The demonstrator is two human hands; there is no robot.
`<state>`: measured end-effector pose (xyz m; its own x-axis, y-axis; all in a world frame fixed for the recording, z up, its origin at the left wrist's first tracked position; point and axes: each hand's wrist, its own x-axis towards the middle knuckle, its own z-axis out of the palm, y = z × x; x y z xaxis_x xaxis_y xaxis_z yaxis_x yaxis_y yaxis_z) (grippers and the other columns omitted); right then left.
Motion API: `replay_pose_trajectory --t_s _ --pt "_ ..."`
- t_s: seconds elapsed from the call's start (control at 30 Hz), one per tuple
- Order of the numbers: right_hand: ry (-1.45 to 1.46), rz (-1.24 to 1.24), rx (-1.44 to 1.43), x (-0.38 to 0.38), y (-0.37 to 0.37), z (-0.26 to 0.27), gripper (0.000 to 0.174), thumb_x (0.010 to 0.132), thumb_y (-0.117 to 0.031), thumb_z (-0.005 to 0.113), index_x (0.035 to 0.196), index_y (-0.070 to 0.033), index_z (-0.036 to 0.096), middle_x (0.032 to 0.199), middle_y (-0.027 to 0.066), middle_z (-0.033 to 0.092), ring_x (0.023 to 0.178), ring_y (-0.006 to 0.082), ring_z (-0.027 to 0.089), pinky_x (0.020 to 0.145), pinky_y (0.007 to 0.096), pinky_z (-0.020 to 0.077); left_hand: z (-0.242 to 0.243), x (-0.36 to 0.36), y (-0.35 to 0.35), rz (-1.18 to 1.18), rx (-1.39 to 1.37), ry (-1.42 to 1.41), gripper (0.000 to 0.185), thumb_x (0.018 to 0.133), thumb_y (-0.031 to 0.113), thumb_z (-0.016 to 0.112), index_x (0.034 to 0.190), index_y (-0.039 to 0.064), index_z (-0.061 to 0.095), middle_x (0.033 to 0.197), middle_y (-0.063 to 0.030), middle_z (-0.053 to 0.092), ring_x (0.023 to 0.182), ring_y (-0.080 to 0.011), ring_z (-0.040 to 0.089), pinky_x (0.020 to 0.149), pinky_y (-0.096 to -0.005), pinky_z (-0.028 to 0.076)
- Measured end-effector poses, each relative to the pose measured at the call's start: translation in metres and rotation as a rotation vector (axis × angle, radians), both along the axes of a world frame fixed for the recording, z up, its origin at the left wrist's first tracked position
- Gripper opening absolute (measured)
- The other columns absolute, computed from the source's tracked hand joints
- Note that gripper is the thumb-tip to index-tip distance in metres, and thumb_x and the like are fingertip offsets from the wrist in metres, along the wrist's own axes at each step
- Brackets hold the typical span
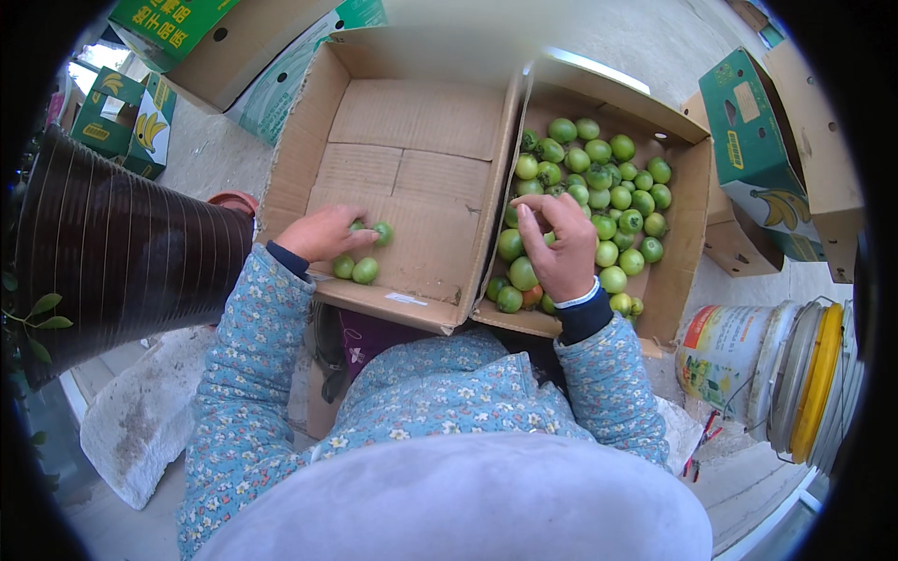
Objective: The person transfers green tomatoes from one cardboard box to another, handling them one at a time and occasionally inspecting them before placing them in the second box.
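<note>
Two open cardboard boxes stand side by side before me. In the left box (393,270), my left hand (326,233) reaches over its near left corner, with a green tomato (382,233) at its fingertips and part of another beneath them; whether it grips them I cannot tell. Two more green tomatoes (365,271) lie just below that hand. The right box (677,259) holds many green tomatoes (631,262) and a reddish one (532,297). My right hand (560,242) is over this box's left part, thumb and forefinger bent towards each other, with no tomato visible between them.
A dark ribbed pot (140,245) lies at the left. Green banana boxes (754,126) stand at the right, others (105,126) at the far left. Stacked buckets (729,350) are at the lower right, a whitish sack (140,421) at the lower left.
</note>
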<state>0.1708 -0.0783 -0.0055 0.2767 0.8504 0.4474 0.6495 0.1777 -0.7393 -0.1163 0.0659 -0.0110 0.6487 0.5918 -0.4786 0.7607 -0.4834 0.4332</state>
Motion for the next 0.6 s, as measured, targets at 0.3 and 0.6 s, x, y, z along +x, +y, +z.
replay_pose_trajectory --t_s 0.3,0.6 --pt "-0.309 0.436 0.141 -0.006 0.001 0.027 0.045 0.072 -0.019 0.076 0.113 -0.004 0.066 0.07 0.0056 0.053 0.064 0.0233 0.052 0.065 0.0354 0.0413 0.028 0.086 -0.071 0.162 0.036 -0.872 0.052 0.101 0.046 0.045 0.126 0.0 0.05 0.106 -0.0163 0.06 0.091 -0.0298 0.062 0.075 -0.0385 0.049" --pt "-0.381 -0.04 0.077 0.017 -0.003 0.027 0.018 0.073 -0.018 0.071 0.088 -0.009 0.065 0.076 0.0059 0.061 0.074 0.0256 0.056 0.07 0.0374 0.0404 0.044 0.068 -0.053 0.156 0.099 -0.393 0.047 0.093 0.041 0.06 0.12 0.002 0.059 0.086 -0.0144 0.065 0.077 -0.0285 0.062 0.068 -0.0379 0.048"
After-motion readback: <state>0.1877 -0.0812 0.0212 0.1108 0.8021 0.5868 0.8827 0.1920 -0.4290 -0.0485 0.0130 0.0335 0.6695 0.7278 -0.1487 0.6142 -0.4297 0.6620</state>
